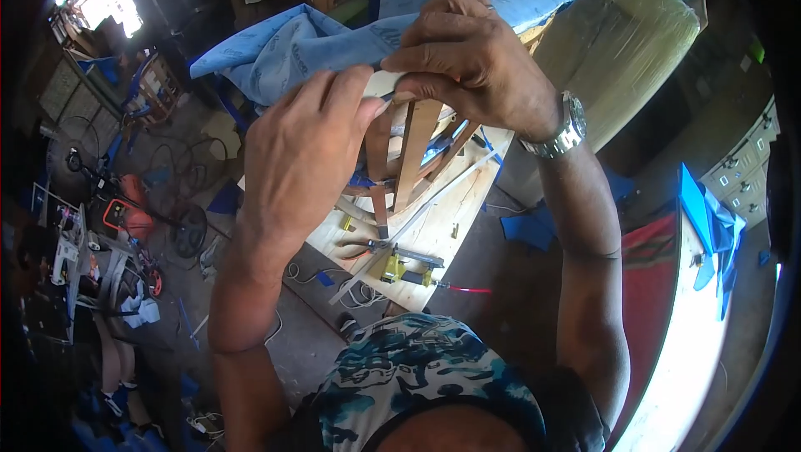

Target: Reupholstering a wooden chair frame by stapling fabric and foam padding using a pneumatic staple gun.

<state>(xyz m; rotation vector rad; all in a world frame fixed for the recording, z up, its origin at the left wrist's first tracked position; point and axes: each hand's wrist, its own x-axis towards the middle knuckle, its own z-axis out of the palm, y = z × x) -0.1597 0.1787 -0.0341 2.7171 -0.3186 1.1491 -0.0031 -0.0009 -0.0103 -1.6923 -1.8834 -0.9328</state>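
My left hand [309, 156] and my right hand [463, 68] are raised close together, pinching a small pale piece [381, 82] at the near edge of blue printed fabric [275, 55]. The fabric drapes over an upturned-looking wooden frame [413, 164] with slanted legs, standing on a pale wooden board [450, 264]. On the board below my hands lie a yellow-green nail gun [405, 264] with a red hose, pliers with orange handles [359, 252] and a long pale strip [450, 185]. The far edge of what my fingers grip is partly hidden by the fingers.
A large plastic-wrapped piece [626, 43] stands behind at right. A red-and-white panel [676, 327] with blue material is at lower right, beside drawers [743, 168]. Clutter, an orange machine [127, 210] and cables cover the floor at left. A bright opening [108, 1] is at upper left.
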